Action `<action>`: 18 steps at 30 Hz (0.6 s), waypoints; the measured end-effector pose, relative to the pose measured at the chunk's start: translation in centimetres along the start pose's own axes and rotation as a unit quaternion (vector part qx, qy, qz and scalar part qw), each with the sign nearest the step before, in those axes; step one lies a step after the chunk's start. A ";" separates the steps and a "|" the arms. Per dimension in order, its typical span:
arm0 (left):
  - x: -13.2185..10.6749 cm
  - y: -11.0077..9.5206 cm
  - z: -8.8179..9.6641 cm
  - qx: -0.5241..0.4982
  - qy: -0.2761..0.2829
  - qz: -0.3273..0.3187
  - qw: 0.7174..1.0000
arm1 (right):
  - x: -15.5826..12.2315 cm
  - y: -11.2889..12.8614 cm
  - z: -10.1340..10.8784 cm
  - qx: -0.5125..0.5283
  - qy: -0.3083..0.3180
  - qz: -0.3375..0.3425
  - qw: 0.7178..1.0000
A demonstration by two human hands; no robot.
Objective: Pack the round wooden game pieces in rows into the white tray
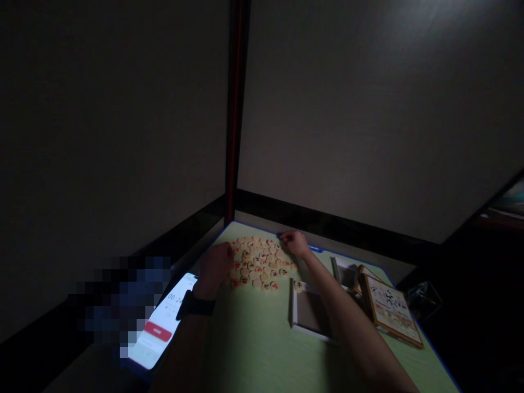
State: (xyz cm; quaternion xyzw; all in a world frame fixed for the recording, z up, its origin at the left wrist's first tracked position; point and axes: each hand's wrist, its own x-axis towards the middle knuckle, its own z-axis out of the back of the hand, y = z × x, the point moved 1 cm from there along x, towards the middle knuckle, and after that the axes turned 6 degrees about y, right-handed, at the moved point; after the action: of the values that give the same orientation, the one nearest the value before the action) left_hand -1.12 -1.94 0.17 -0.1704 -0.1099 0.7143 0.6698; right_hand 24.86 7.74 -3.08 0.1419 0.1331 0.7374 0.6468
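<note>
Round wooden Chinese chess pieces [262, 262], some with red or black characters and some blank side up, are spread over the far part of the green tabletop [254, 338]. My left hand [216, 265] is at the left edge of the pieces, its back toward me. Its fingers are dark and mostly hidden. My right hand [295, 243] is at the far right edge of them, fingers slightly bent and apart, with nothing visible in them. Below my right forearm is a shallow white-walled box tray [292, 305], with one black-marked piece [298, 285] at its far left corner.
A lit phone [161, 327] showing a timer lies left of my left wrist. On the right are a printed box lid [393, 308] and another open box part [341, 271]. Walls [347, 125] meet behind the table at a dark red post [235, 109].
</note>
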 end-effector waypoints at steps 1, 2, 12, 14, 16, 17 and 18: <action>0.0 0.0 0.0 0.002 -0.001 0.000 1.000 | 0.1 0.2 0.0 -0.004 0.003 0.004 1.000; 0.0 0.0 0.1 0.003 -0.002 0.001 1.000 | 0.1 0.4 0.0 -0.008 0.008 0.010 1.000; 0.7 0.2 -1.1 0.024 -0.020 -0.037 0.999 | 0.1 3.1 0.8 -0.080 0.075 0.067 0.992; 0.7 0.0 -1.2 0.034 -0.020 -0.044 0.998 | 0.2 4.2 1.1 -0.087 0.074 0.086 0.990; 0.6 -0.3 -1.3 0.040 -0.013 -0.044 0.998 | 0.3 5.5 1.2 -0.094 0.079 0.110 0.986; 0.6 -0.4 -1.3 0.041 -0.009 -0.042 0.998 | 0.4 6.1 1.1 -0.100 0.085 0.120 0.984; 0.5 -0.6 -1.3 0.041 -0.006 -0.041 0.998 | 0.4 6.5 0.9 -0.107 0.092 0.128 0.982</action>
State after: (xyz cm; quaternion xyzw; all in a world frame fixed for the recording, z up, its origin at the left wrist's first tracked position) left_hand -0.14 -1.51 -0.82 -0.1336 -0.0914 0.6911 0.7044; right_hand 19.19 7.32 0.26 0.0200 0.0932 0.8337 0.5439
